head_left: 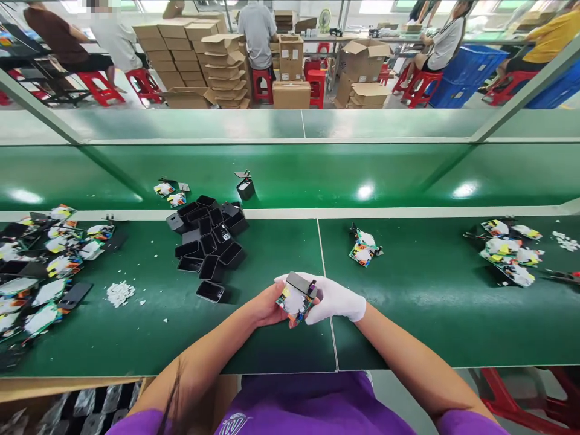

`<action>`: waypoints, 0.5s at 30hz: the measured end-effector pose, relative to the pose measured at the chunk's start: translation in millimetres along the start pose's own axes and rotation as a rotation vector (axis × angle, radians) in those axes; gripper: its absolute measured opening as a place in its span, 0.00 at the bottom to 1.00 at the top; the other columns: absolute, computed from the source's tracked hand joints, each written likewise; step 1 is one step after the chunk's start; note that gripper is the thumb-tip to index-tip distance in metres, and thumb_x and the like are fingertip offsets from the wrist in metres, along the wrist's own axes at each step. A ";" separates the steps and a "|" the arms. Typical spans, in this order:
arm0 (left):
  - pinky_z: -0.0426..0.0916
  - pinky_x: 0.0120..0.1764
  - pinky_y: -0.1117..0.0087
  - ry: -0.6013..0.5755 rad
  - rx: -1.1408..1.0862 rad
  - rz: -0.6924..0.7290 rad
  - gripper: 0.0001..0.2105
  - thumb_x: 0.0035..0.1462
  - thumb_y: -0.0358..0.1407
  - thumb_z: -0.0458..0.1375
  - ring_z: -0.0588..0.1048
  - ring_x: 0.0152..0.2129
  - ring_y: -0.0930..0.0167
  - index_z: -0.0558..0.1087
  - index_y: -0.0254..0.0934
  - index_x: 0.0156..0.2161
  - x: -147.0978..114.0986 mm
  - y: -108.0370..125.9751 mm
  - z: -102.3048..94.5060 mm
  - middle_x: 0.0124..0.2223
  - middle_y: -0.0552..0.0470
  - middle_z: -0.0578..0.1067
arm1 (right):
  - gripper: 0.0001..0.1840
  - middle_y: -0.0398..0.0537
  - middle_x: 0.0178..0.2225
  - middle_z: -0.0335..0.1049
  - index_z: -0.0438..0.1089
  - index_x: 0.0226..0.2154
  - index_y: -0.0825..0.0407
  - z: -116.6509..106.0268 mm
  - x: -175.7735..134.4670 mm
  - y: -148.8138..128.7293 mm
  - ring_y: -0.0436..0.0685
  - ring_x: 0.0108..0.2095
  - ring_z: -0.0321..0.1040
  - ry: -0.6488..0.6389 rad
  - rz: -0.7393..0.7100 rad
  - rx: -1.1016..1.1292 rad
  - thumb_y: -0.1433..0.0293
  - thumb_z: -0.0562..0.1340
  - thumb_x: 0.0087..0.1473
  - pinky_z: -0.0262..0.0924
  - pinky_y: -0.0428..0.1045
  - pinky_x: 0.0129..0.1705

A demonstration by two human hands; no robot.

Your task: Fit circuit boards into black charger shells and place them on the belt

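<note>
Over the front middle of the bench, both my hands hold one circuit board [295, 303]. White filler covers part of it, yellow and orange components show, and a dark grey plastic end piece sits along its upper edge. My bare left hand [268, 307] grips the left side. On the right, my right hand [341, 300] in a white glove closes round the board's other edge; some of its fingers are hidden behind it. Beyond my hands lies a small group of similar boards [364, 248]. Black open plastic housings [209, 235] are bunched to the left.
Boards are heaped at the far left [57, 254] and right [510, 254]. White fragments [120, 293] lie left, more [565, 241] at far right, near a red-handled tool [564, 276]. Beyond the green belt [308, 169] sit several people and stacked cartons [181, 54].
</note>
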State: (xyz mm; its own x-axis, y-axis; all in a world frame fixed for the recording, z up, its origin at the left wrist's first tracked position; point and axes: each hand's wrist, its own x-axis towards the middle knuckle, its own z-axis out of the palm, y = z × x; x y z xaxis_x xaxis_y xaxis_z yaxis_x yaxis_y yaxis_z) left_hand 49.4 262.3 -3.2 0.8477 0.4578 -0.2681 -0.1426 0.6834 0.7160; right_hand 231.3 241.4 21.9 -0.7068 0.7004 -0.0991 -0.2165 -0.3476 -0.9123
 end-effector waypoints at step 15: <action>0.73 0.34 0.65 0.214 0.100 0.119 0.28 0.36 0.54 0.73 0.76 0.26 0.68 0.78 0.35 0.37 -0.5 14.9 1.1 0.31 0.48 0.78 | 0.32 0.50 0.51 0.71 0.69 0.51 0.46 -0.4 -7.7 -9.2 0.61 0.52 0.69 0.414 -0.360 -0.685 0.67 0.74 0.42 0.62 0.57 0.58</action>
State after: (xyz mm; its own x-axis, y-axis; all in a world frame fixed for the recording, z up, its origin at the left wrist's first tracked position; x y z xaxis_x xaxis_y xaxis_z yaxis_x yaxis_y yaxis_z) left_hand 47.4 271.6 8.3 0.6992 0.6486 -0.3009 -0.1745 0.5630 0.8078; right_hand 239.0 239.5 30.9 -0.3439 0.9115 0.2256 0.1664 0.2956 -0.9407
